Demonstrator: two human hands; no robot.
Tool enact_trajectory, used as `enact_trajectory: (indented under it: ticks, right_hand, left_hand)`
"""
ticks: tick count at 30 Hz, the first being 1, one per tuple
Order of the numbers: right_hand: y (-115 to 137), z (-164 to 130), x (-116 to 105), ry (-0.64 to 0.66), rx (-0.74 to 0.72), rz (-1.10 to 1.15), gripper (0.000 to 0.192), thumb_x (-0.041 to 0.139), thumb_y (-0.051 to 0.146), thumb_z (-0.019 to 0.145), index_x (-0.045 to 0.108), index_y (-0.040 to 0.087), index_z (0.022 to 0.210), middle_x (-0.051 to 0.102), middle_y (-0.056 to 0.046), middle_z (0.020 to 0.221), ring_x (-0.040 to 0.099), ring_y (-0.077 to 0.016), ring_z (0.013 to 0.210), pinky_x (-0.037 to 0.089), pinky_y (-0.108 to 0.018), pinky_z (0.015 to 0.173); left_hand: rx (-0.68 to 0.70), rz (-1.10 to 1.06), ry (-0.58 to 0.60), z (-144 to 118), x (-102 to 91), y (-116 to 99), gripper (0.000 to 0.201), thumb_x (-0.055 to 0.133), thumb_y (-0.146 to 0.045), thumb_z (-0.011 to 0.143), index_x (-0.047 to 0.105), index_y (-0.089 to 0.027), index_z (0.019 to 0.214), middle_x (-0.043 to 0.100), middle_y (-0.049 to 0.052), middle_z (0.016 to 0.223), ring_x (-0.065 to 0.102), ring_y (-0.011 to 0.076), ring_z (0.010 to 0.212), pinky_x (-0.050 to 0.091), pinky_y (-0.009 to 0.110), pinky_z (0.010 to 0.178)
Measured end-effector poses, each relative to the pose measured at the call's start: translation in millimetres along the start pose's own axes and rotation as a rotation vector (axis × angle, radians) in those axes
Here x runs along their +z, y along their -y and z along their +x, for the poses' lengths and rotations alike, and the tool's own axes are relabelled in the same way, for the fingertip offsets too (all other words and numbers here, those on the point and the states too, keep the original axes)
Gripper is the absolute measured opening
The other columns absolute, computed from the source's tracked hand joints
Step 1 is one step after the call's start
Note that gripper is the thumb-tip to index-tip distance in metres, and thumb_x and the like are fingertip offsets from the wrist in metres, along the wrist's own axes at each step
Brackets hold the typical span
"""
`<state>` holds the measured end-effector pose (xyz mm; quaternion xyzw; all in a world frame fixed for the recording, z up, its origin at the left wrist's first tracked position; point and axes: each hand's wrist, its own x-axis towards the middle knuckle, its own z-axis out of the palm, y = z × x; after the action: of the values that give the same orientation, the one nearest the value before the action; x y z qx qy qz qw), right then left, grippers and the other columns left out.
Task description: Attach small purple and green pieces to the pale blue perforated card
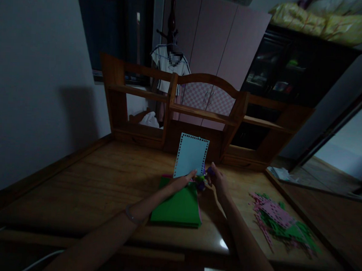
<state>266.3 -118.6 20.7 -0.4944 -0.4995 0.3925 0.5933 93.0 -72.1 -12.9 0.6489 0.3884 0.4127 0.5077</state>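
My left hand [183, 181] is closed on the lower edge of a light blue paper sheet [192, 154], thumb on top. The sheet stands tilted up, with a row of small dark cut-out shapes along its border. At its lower right corner is a small purple-and-green hand tool [200, 178], too dark and blurred to name exactly. The fingers of my right hand [218, 182] are bent round the tool's purple part. Beneath my left hand lies a stack of green sheets [177, 210], with a pink edge showing.
Pink and green paper pieces [278, 217] with holes lie heaped at the right of the wooden desk [84, 183]. A wooden shelf unit [200, 112] rises along the back edge. A wall [44, 84] borders the left side. White crumpled material [280, 173] lies beyond the right edge.
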Motion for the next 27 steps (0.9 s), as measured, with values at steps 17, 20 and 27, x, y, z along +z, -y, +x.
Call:
enact_trajectory:
  ticks: [17,20,27]
  right_hand:
    - [-0.5,5.2,-11.8,-0.189,-0.036,-0.018,0.054,0.046,0.067,0.081,0.059,0.017,0.066,0.044,0.003,0.044,0.038,-0.0093,0.036,0.027,-0.023,0.038]
    - [6.7,-1.7,-10.5,-0.278,-0.155,-0.150,0.046,0.049,0.061,0.083,0.062,0.017,0.079,0.055,0.001,0.058,0.048,-0.0113,0.045,0.033,-0.022,0.041]
    - [15.6,-11.5,-5.4,-0.371,-0.366,-0.489,0.044,0.055,0.054,0.083,0.053,0.017,0.108,0.064,-0.003,0.074,0.060,-0.0163,0.059,0.045,-0.026,0.055]
  left_hand:
    - [-0.070,0.200,0.014,-6.7,-0.4,-14.2,0.056,0.038,-0.067,0.082,0.058,-0.017,0.066,0.055,0.000,0.059,0.048,0.0136,0.055,0.037,0.024,0.061]
    - [-0.116,0.186,0.037,-8.3,1.1,-17.9,0.055,0.038,-0.066,0.082,0.057,-0.017,0.064,0.054,0.000,0.056,0.048,0.0138,0.055,0.037,0.024,0.060]
    - [-0.107,0.165,0.042,-10.9,3.3,-22.1,0.056,0.036,-0.063,0.084,0.061,-0.017,0.066,0.057,0.003,0.058,0.052,0.0171,0.061,0.037,0.026,0.062]
